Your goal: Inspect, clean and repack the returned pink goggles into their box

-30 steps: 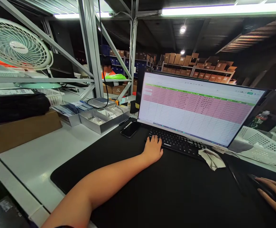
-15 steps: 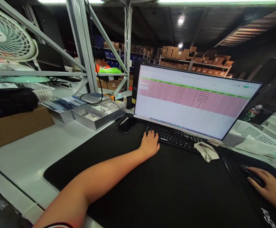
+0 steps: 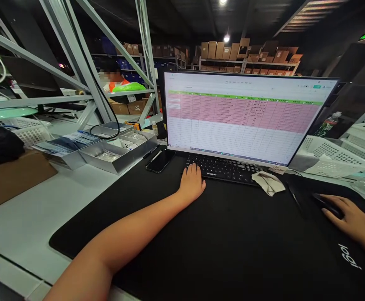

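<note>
My left hand (image 3: pixel 191 182) rests at the left end of a black keyboard (image 3: pixel 224 170), its fingers stretched over the keys and the thumb out to the side. My right hand (image 3: pixel 350 215) lies over a black computer mouse (image 3: pixel 328 206) on the right of the black desk mat (image 3: pixel 232 234). Behind the keyboard stands a monitor (image 3: pixel 239 119) showing a spreadsheet with a green header and pink rows. A crumpled pale cloth (image 3: pixel 268 183) covers part of the keyboard's right end. Left of the keyboard lies a dark phone (image 3: pixel 160 161).
Grey trays (image 3: pixel 116 154) with small packets stand on the left, beside a cardboard box (image 3: pixel 16 177). White perforated baskets (image 3: pixel 336 154) and a bottle (image 3: pixel 328 124) are at the right. A metal frame (image 3: pixel 78 62) rises at the left; a person in orange (image 3: pixel 116 79) is behind it.
The view has turned, so the monitor and desk appear further left and higher. My left hand stays at the keyboard and my right hand stays on the mouse.
</note>
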The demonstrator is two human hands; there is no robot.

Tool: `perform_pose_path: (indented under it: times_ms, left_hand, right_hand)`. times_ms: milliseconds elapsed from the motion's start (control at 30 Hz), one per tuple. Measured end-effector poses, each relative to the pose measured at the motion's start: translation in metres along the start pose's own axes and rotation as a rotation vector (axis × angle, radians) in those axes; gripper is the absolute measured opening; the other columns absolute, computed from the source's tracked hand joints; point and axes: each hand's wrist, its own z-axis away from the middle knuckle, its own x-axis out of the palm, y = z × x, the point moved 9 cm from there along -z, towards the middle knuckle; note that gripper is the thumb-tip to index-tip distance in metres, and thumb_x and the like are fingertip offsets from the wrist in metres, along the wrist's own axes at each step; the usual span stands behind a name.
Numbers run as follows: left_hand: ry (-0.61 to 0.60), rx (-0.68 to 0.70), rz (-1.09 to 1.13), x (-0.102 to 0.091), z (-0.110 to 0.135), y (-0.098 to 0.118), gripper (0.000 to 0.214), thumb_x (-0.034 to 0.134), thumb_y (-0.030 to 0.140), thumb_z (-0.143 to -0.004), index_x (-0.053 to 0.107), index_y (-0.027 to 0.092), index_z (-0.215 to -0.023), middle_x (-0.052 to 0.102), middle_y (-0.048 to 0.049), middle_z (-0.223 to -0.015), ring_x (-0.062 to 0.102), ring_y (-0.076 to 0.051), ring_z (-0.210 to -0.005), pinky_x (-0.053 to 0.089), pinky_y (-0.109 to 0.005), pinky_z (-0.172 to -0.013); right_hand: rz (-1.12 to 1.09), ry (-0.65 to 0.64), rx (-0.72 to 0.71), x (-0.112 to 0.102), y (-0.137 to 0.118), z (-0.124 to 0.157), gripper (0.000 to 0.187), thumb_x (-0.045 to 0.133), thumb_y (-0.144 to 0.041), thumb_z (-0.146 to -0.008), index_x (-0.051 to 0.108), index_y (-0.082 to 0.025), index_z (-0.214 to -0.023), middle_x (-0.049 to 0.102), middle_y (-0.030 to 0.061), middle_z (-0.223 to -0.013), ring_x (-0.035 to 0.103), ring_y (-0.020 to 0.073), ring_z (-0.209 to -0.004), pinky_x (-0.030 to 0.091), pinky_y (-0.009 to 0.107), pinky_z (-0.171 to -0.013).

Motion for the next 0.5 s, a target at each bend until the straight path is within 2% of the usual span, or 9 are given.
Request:
perform_pose_path:
  times_ms: [133,233,367,500]
  left_hand:
    - [-0.025,-0.044,0.033,0.0034,-0.0012,-0.0022,0.075,0.051,0.037,-0.095,0.027,-0.003,-0.154,0.024,-0.0311,-0.163,0.030,-0.039,-0.150,0.027,-0.052,-0.122]
    - [-0.050,-0.049,0.104,0.0052,-0.0020,-0.0011,0.087,0.056,0.048,-0.093,0.020,0.003,-0.157,0.010,-0.0319,-0.166,0.028,-0.043,-0.150,0.028,-0.057,-0.120]
    - [-0.069,-0.017,0.181,0.0061,-0.0014,0.0036,0.083,0.062,0.055,-0.088,0.034,0.015,-0.154,0.002,-0.0276,-0.168,0.020,-0.047,-0.152,0.022,-0.067,-0.119]
    - [-0.079,-0.002,0.176,0.0076,-0.0015,0.0057,0.073,0.063,0.057,-0.087,0.048,0.014,-0.145,0.004,-0.0271,-0.168,0.018,-0.046,-0.153,0.021,-0.069,-0.119]
  right_hand:
    - [0.006,-0.011,0.014,0.0015,0.0005,-0.0012,0.060,0.043,-0.062,-0.087,0.057,-0.029,-0.134,0.060,0.0083,-0.133,0.059,0.0282,-0.123,0.048,0.041,-0.104]
    - [-0.004,0.000,0.009,0.0011,-0.0003,-0.0016,0.059,0.043,-0.062,-0.087,0.057,-0.028,-0.133,0.061,0.0090,-0.132,0.059,0.0285,-0.124,0.048,0.042,-0.105]
    - [-0.013,0.004,0.005,0.0021,0.0005,-0.0013,0.060,0.044,-0.063,-0.086,0.056,-0.029,-0.134,0.060,0.0083,-0.133,0.060,0.0287,-0.123,0.049,0.042,-0.103]
    - [-0.020,0.011,0.014,-0.0005,-0.0015,-0.0012,0.060,0.044,-0.063,-0.086,0.057,-0.028,-0.133,0.061,0.0091,-0.131,0.060,0.0288,-0.121,0.051,0.042,-0.101]
